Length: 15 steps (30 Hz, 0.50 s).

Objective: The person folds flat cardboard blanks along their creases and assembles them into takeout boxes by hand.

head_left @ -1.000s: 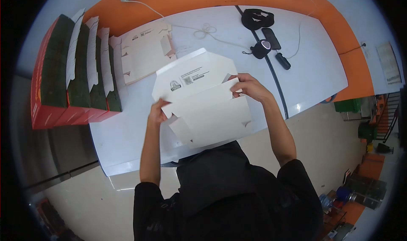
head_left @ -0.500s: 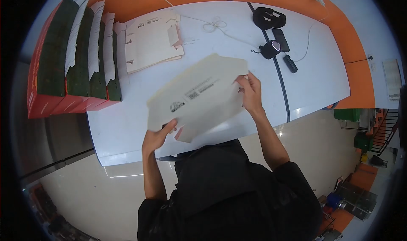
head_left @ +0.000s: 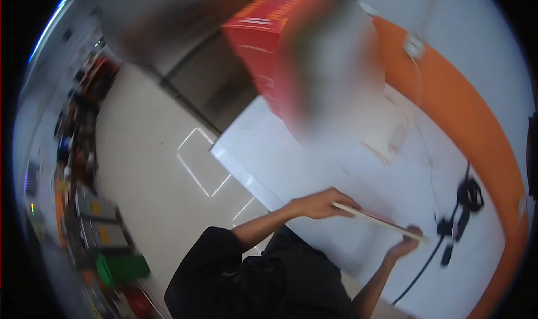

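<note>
At far left, a green bin (head_left: 123, 268) showed near the edge of the pale floor (head_left: 151, 151). A steel cabinet (head_left: 216, 83) came next, then red boxes (head_left: 255, 55), their right side lost in blur, on the white table (head_left: 302, 167). Below, my black sleeve (head_left: 207, 257) led to my left hand (head_left: 325, 203), closed on the left end of the card (head_left: 381, 222), its fingertips partly hidden. The card hung over the table between my two hands, nearly edge-on to the camera and sloping down to the right in view. Beyond it lay a pale stack (head_left: 384, 145), smeared by blur. My right hand (head_left: 412, 240) was curled around the card's other end; how hard it squeezed, I could not tell. A socket (head_left: 413, 47) sat high on the wall. Just right of my right hand were a speaker (head_left: 446, 227) and, farther along, a black strap (head_left: 471, 195), near the orange band (head_left: 471, 117) bordering the table.
</note>
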### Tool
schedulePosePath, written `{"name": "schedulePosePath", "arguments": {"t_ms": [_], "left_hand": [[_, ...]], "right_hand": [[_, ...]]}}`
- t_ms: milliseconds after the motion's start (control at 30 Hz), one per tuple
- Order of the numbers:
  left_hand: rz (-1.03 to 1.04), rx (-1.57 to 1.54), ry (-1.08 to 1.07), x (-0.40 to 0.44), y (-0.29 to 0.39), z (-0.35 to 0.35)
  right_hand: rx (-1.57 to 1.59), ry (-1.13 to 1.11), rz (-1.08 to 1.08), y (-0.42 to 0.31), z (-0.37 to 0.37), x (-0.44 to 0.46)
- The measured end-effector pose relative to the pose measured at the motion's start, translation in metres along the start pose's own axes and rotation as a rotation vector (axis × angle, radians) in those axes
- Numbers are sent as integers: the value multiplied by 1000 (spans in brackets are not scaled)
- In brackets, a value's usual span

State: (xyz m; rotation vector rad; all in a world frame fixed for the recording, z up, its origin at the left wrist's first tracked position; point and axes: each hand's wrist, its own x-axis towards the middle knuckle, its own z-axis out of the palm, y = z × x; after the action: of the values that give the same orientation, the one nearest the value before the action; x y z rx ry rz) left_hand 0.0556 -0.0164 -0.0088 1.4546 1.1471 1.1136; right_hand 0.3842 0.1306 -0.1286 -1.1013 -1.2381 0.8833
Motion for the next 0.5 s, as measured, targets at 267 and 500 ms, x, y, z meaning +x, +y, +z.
{"name": "schedulePosePath", "arguments": {"t_ms": [267, 500], "left_hand": [[-497, -299, 281, 1, 34, -8], [-576, -950, 186, -8, -87, 7]], "right_hand": [[66, -473, 157, -63, 6, 42], [-438, -941, 442, -61, 52, 79]]}}
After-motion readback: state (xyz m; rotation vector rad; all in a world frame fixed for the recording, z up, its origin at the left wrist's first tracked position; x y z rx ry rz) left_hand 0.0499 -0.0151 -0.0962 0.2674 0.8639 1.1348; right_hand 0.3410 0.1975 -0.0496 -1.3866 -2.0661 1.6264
